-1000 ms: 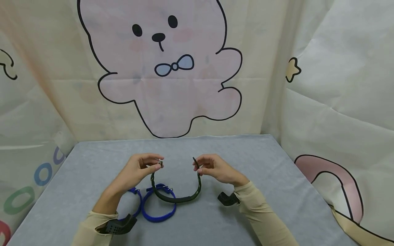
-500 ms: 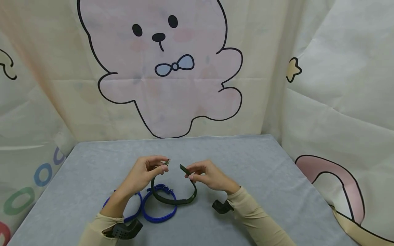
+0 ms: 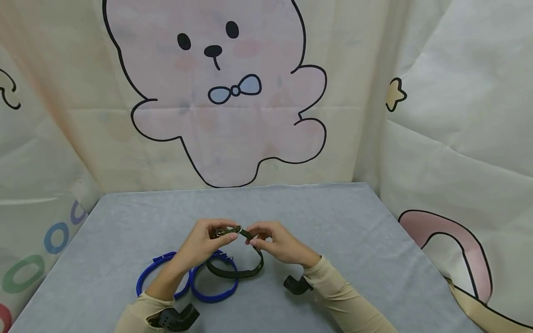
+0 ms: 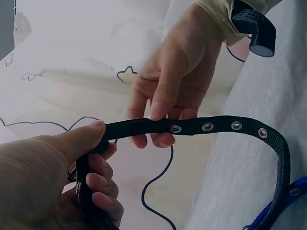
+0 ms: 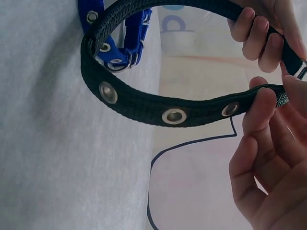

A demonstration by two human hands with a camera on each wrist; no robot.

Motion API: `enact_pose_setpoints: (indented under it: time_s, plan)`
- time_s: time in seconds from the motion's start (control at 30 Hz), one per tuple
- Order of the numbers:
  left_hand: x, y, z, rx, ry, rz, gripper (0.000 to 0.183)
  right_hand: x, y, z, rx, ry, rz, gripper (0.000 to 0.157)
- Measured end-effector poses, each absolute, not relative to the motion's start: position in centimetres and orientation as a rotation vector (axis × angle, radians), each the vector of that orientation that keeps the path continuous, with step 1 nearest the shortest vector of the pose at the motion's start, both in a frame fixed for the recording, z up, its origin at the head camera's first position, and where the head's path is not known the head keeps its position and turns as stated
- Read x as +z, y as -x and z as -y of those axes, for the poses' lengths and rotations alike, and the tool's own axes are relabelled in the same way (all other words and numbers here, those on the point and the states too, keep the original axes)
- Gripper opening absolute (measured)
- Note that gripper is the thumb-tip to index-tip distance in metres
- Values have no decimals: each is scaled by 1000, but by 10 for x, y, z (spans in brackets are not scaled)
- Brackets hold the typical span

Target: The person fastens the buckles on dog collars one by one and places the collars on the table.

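Observation:
A dark green collar (image 3: 235, 274) with metal eyelets hangs in a loop between both hands over the table. My left hand (image 3: 204, 243) grips its buckle end, the metal buckle (image 3: 220, 232) showing by the fingers. Between thumb and fingers, my right hand (image 3: 283, 243) pinches the strap close to the other end, which meets the buckle end. Several eyelets line the strap (image 4: 230, 122) in the left wrist view. In the right wrist view, a metal ring (image 5: 301, 69) shows beside the fingers; whether the strap's tip is through the buckle, I cannot tell.
Two blue collars lie side by side on the grey table (image 3: 333, 217): one blue collar (image 3: 143, 273) partly behind the left forearm, the other blue collar (image 3: 214, 299) below the green loop. Printed cloth (image 3: 233, 138) hangs behind and at both sides.
The hands have come together, bringing the collar's two ends from well apart to meeting. The left hand moved right and slightly down; the right moved left and down. The blue collars stayed put.

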State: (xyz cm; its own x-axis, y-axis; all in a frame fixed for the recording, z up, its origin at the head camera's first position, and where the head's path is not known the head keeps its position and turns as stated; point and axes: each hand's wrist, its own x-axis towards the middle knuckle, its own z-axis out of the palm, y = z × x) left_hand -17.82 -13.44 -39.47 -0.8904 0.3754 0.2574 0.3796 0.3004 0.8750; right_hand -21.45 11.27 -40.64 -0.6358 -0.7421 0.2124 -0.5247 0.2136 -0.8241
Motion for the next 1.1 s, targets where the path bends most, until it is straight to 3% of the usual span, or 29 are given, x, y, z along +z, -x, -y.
enact_pose_setpoints:
  time_s: [0.3, 0.63, 1.1]
  plan:
    - [-396, 176, 129, -1760, 674, 2559, 30, -404, 210, -110, -1399, 1179, -2288, 27]
    - [-399, 174, 126, -1744, 713, 2517, 17, -406, 206, -107, -1446, 1180, -2274, 41]
    - [-400, 177, 122, -1746, 826, 2561, 17, -402, 201, -104, -1479, 1104, -2293, 35]
